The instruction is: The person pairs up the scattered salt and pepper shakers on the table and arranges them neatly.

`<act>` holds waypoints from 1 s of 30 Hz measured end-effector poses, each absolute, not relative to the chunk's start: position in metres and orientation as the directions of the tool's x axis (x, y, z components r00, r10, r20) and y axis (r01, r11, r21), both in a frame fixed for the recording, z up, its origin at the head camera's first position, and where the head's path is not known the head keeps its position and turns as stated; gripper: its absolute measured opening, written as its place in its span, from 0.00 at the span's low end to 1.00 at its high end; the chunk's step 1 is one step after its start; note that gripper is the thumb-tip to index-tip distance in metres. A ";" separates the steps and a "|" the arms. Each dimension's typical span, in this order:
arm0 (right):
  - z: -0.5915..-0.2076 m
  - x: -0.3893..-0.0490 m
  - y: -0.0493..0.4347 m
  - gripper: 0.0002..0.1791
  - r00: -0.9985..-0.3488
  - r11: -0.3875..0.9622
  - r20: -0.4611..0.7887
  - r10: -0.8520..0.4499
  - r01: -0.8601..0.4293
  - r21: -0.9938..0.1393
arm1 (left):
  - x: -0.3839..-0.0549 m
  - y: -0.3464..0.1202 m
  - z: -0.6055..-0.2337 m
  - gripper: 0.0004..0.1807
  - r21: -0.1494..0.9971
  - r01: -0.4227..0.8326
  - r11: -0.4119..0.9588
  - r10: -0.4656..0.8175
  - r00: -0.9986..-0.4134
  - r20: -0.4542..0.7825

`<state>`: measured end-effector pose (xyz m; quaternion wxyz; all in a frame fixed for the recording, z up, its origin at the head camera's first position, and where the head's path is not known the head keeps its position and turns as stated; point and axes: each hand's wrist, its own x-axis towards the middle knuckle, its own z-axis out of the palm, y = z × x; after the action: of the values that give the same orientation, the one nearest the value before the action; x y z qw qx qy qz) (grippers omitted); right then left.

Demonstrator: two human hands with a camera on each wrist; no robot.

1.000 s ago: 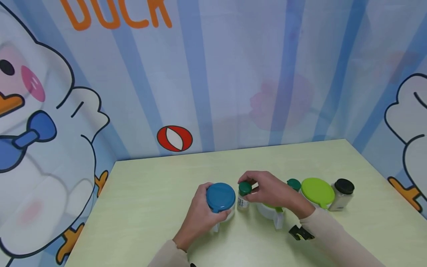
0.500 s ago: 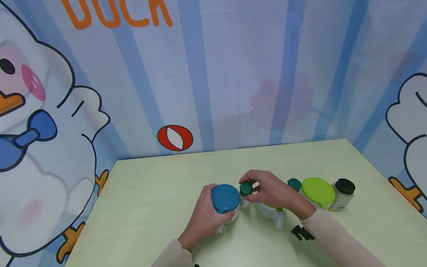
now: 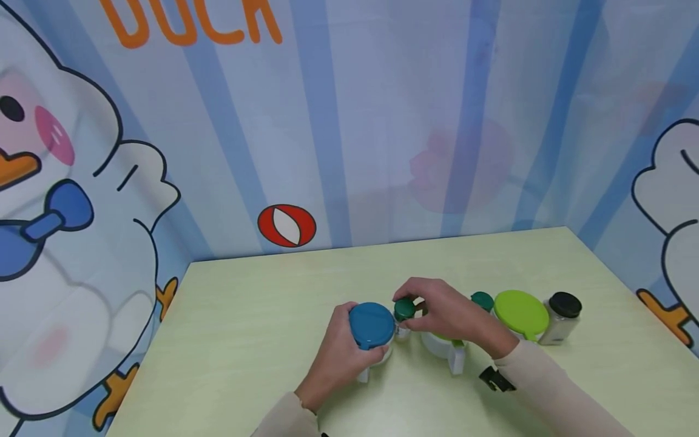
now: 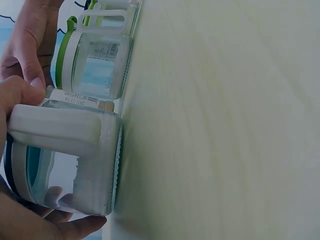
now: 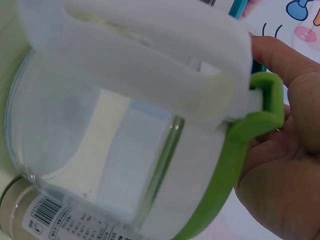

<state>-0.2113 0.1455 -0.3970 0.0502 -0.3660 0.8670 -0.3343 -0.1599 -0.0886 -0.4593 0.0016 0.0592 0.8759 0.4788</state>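
Note:
My left hand (image 3: 334,359) grips a glass seasoning jar with a blue lid (image 3: 371,326) and a white handle, its thumb on the near side. In the left wrist view this jar (image 4: 92,165) stands upright on the table. Just right of it, my right hand (image 3: 445,311) pinches the green cap of a small spice bottle (image 3: 405,310). The bottle stands close against the blue-lidded jar; a printed label (image 4: 75,98) shows beside the handle. Partly under my right hand is a green-lidded jar (image 3: 437,345), whose glass body (image 5: 115,135) fills much of the right wrist view.
Further right stand another green-capped bottle (image 3: 483,300), a lime-lidded jar (image 3: 521,314) and a black-capped shaker jar (image 3: 563,315), in a rough row. The pale table (image 3: 262,340) ends at a printed duck curtain (image 3: 377,121) at the back and sides.
The blue-lidded jar has slid right in my left hand, narrowing the gap to the spice bottle. My right hand, still on the green cap, has shifted very slightly right.

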 end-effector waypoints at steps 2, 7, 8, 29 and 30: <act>-0.397 -0.212 0.146 0.21 -0.729 0.520 0.151 -0.668 -0.602 -0.606 | -0.160 -0.087 -0.459 0.52 0.841 0.092 0.533 0.107 -0.993 0.040; -0.397 -0.214 0.145 0.22 -0.722 0.542 0.138 -0.678 -0.618 -0.569 | -0.159 -0.085 -0.459 0.54 0.850 0.062 0.524 0.110 -0.994 0.005; -0.397 -0.214 0.145 0.22 -0.720 0.545 0.135 -0.681 -0.621 -0.563 | -0.159 -0.084 -0.459 0.55 0.851 0.052 0.522 0.109 -0.994 -0.005; -0.391 -0.213 0.148 0.22 -0.678 0.498 0.094 -0.729 -0.620 -0.606 | -0.161 -0.113 -0.454 0.54 0.878 0.095 0.468 0.295 -0.954 -0.055; -0.391 -0.213 0.148 0.22 -0.679 0.497 0.093 -0.729 -0.617 -0.611 | -0.161 -0.113 -0.454 0.54 0.881 0.091 0.465 0.292 -0.955 -0.056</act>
<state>-0.2126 0.1483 -0.3910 0.0890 -0.3909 0.8605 -0.3144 -0.1606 -0.1125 -0.4540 0.0996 0.1125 0.8499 0.5050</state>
